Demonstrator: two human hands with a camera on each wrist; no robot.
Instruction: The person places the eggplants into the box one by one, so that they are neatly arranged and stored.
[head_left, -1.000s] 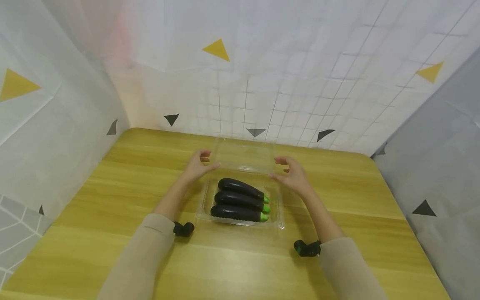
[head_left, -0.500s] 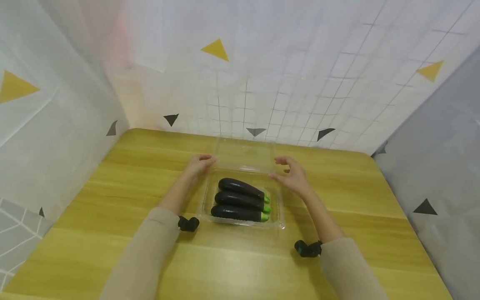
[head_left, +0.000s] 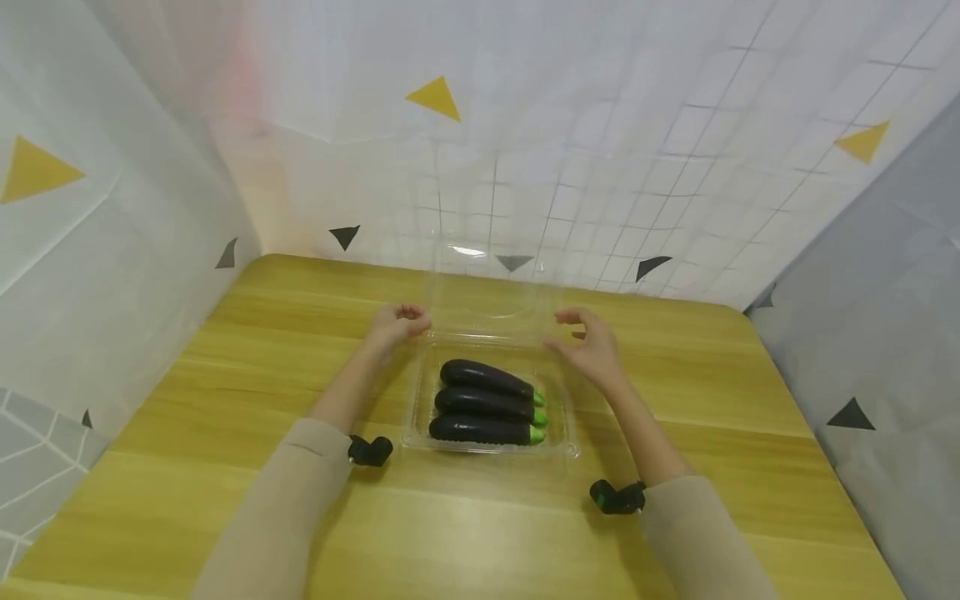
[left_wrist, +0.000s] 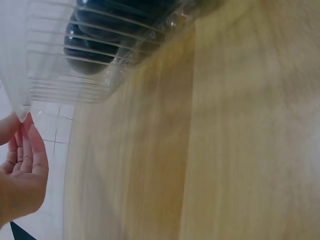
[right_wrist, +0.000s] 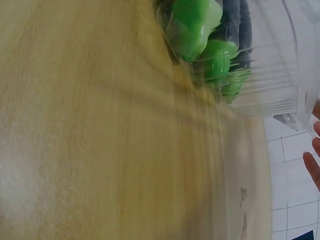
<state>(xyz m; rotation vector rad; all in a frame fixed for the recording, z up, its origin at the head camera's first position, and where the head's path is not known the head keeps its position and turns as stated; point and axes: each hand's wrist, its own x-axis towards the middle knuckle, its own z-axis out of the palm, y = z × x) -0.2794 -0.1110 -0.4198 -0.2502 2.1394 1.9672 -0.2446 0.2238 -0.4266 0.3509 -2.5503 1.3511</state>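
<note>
Three dark eggplants [head_left: 483, 402] with green stem ends lie side by side in the base of a clear plastic clamshell box [head_left: 412, 417]. The box's transparent lid [head_left: 491, 292] stands tilted up at the back. My left hand [head_left: 393, 325] is at the back left corner; in the left wrist view, its thumb and fingertips pinch the plastic rim. At the back right corner is my right hand [head_left: 592, 348], its thumb near the edge and its fingers spread apart from the thumb. In the right wrist view, only some fingers [right_wrist: 312, 167] show beside the clear rim.
The box rests on a wood-grain table [head_left: 480, 533]. Behind it hangs a white sheet [head_left: 360, 183] with grid lines and coloured triangles. More sheeting closes off both sides. A small black camera [head_left: 369, 451] sits on the left wrist, and another black camera [head_left: 615, 498] on the right.
The lid has swung up from lying lower at the back. The base with the eggplants has shifted slightly right. My left fingers have closed onto the rim; the right hand has barely moved.
</note>
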